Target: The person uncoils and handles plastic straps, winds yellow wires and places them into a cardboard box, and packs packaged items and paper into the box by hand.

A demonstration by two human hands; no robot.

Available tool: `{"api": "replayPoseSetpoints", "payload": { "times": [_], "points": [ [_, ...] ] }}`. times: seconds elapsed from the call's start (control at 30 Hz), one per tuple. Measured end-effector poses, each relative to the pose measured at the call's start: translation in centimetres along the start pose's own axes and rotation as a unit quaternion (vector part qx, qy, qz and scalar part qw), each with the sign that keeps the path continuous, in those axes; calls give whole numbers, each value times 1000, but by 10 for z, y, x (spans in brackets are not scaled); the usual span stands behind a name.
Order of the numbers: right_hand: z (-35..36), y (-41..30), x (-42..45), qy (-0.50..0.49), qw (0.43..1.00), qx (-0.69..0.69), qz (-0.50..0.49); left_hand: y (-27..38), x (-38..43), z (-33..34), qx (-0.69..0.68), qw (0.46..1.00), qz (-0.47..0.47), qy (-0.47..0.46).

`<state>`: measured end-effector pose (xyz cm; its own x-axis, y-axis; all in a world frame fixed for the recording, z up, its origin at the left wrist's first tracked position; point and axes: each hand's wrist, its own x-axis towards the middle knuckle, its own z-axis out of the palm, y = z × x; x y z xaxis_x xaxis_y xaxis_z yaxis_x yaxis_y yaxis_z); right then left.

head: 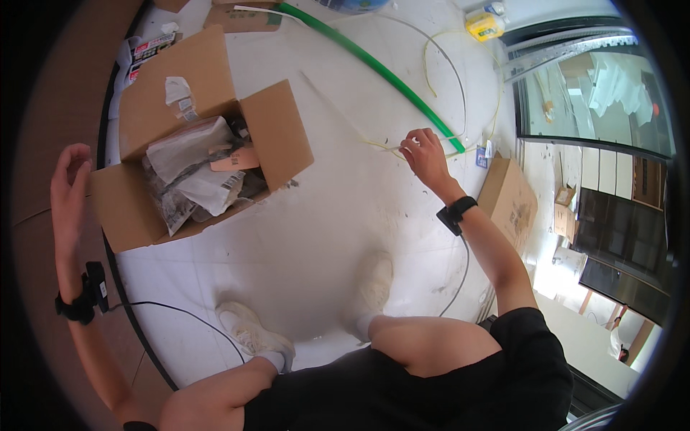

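Observation:
My right hand (428,161) is raised over the white floor, its thumb and fingers pinching a thin pale strip (393,148). Just beyond it lies the lower end of a long green tube (377,67), with a thin yellow cord curving nearby. At the far left my left hand (70,188) is beside the outer flap of an open cardboard box (126,207). Its fingers are loosely curled, apart from the thumb, and nothing shows between them. Inside the box are several plastic-wrapped packets (188,148) and an orange-pink labelled piece (234,158).
A closed cardboard carton (509,202) stands right of my right hand. A yellow package (484,26) lies at the upper right, near a dark-framed glass panel (598,97). My shoes (248,328) are on the floor, and black cables run from both wristbands. A person is partly visible far right.

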<state>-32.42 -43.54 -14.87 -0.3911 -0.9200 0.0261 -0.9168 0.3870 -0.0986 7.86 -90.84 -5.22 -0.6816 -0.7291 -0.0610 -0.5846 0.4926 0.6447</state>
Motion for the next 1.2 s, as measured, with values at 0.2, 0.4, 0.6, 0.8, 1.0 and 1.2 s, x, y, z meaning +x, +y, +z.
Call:
{"api": "replayPoseSetpoints", "payload": {
  "times": [0.2,0.4,0.6,0.8,1.0,1.2],
  "points": [
    [-65,-66,35,85,991,43,-97,88,-16,6,-27,989,141,34],
    [-138,-99,60,139,976,2,-165,179,-33,24,12,952,297,-77],
    [-202,-138,96,169,958,-48,-226,244,-10,79,-47,889,455,-14],
    [-287,-135,153,281,918,-130,-247,309,46,53,70,917,390,-40],
    [-303,-149,190,457,875,-113,-113,278,73,7,-263,923,282,-17],
    [-234,-81,204,482,867,126,16,275,66,-30,-502,818,277,-49]
  ]
}}
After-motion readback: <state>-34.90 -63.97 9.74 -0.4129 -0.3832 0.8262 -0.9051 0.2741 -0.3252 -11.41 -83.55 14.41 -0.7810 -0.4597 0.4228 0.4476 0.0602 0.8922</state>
